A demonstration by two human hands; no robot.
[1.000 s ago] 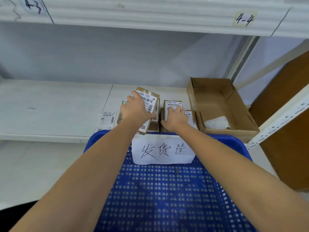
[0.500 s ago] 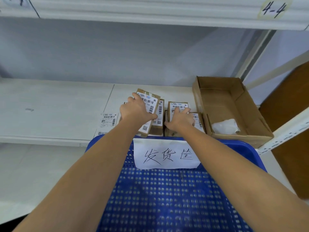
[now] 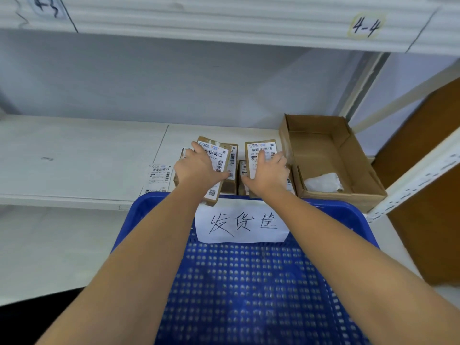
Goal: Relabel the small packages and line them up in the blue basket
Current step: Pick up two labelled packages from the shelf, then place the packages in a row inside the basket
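Several small brown packages with white barcode labels lie on the white shelf, just beyond the blue basket [image 3: 249, 282]. My left hand [image 3: 196, 170] grips the left package [image 3: 219, 155], which is tilted and raised above the others. My right hand [image 3: 270, 174] holds the right package [image 3: 258, 150], fingers on its label. More packages [image 3: 231, 188] lie beneath and between them, partly hidden. The basket's far rim carries a white paper sign [image 3: 242, 224] with handwriting.
A loose label sheet [image 3: 159, 176] lies on the shelf [image 3: 74, 158] left of the packages. An open cardboard box [image 3: 331, 155] with white material inside stands at the right. A slanted white shelf post [image 3: 418, 175] and a brown panel stand further right.
The right package now sits higher under my right hand, its label more exposed. My left hand keeps its hold on the tilted left package. The view shifted slightly.
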